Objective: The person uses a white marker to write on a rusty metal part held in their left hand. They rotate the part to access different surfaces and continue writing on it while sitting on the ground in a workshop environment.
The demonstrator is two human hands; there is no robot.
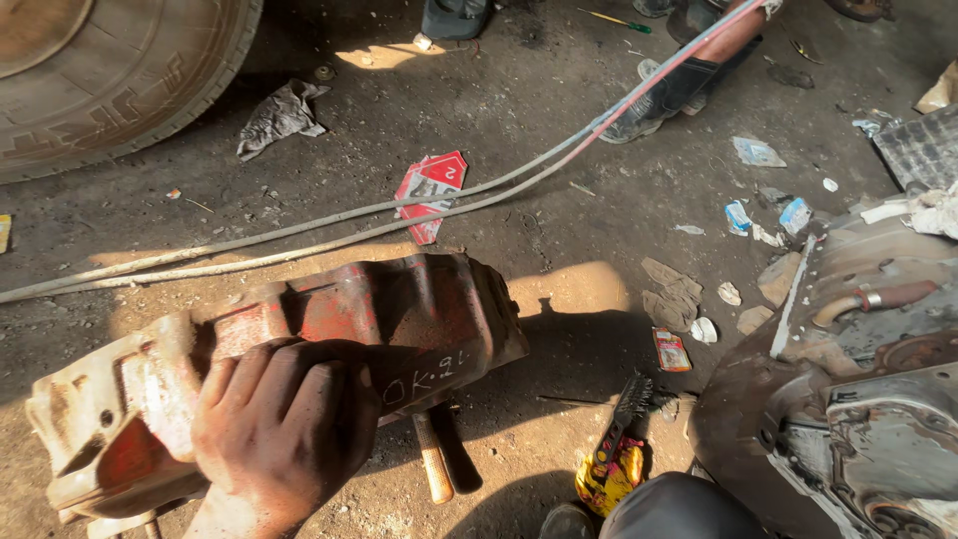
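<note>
My left hand (279, 429) grips the near side of a big, greasy red metal housing (399, 309) and holds it tilted above the dirt floor. Chalk marks show on the housing's dark side. Below it lies a wooden-handled tool (434, 464) on the ground. My right hand is out of view. My knee (679, 504) shows at the bottom edge.
A truck tyre (120, 70) fills the top left. Two hoses (399, 210) cross the floor over a red card (431, 190). A wire brush (624, 414) and yellow wrapper lie by my knee. A heavy engine or gearbox assembly (858, 399) sits at right. Another person's feet (669, 90) stand at the top.
</note>
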